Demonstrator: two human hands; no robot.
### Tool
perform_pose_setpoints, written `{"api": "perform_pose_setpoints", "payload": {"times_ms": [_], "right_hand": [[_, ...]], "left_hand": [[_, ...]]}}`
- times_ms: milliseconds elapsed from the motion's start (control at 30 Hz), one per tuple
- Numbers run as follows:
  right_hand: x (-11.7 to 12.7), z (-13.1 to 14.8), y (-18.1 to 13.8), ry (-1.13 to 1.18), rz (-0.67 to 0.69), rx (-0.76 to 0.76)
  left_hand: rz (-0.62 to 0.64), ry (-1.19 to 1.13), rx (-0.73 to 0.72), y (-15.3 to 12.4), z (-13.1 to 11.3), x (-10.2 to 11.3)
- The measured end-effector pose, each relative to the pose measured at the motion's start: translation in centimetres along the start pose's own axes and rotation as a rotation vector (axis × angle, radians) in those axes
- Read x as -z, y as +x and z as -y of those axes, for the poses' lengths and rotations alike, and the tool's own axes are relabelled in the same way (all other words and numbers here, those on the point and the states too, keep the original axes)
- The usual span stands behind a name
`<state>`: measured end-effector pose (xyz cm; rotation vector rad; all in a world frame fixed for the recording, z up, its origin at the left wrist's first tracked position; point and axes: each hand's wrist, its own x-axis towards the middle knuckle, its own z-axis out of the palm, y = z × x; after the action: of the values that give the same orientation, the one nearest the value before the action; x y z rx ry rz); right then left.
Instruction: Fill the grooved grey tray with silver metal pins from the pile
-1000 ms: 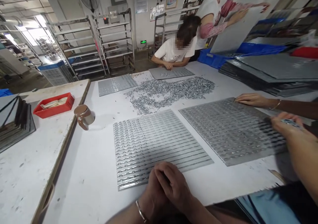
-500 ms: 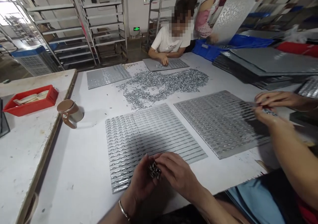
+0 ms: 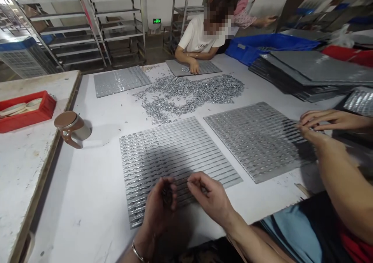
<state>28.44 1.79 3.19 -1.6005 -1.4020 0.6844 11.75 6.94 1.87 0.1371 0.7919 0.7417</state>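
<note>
My left hand (image 3: 155, 206) is cupped with its fingers curled around several small, shiny metal pieces (image 3: 167, 195), partly hidden in shadow. To its right, my right hand (image 3: 211, 199) has thumb and forefinger pinched together; whatever may lie between the tips is too small to make out. Both hands are over the near edge of a grey ridged board (image 3: 186, 148). Dark, spindle-shaped bumps sit along the grooves on the board's left part, while the right part shows plain grooves. Beyond it lies a loose, spread pile of small metal pieces (image 3: 201, 90).
A similar board (image 3: 250, 138) lies at right, beside a co-worker's hands (image 3: 323, 125). Across the table, another person's hand (image 3: 194, 66) rests on a board. A brown-lidded mug (image 3: 74, 127) stands left, near a red tray (image 3: 29, 111). Stacked boards (image 3: 309, 68) and a blue bin (image 3: 244, 51) are back right.
My hands have come apart: the right moved away from the pieces in my left, which closed further around them. The view shifted slightly. At the back, the standing person's large panel is no longer held up.
</note>
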Motion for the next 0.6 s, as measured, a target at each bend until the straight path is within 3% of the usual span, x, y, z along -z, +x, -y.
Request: {"api": "perform_pose_setpoints", "payload": {"times_ms": [133,233,433,600], "right_hand": [[0.1,-1.2,-0.6,0.329,0.074,-0.285],[-0.6,-2.0,-1.2,0.432,0.156,-0.392],[-2.2,-2.9,-1.3,0.266,0.222,-0.329],[-3.4,-2.6,-0.1,-0.025,0.238,-0.128]], "left_hand": [[-0.165,-0.072,-0.213,0.0,-1.9,0.0],[-0.272,-0.127,-0.341,-0.3,-2.6,-0.5],[-0.176,-0.017,-0.337,-1.5,-3.3,-0.5],[-0.126,0.145,-0.366,-1.7,-4.5,0.7]]}}
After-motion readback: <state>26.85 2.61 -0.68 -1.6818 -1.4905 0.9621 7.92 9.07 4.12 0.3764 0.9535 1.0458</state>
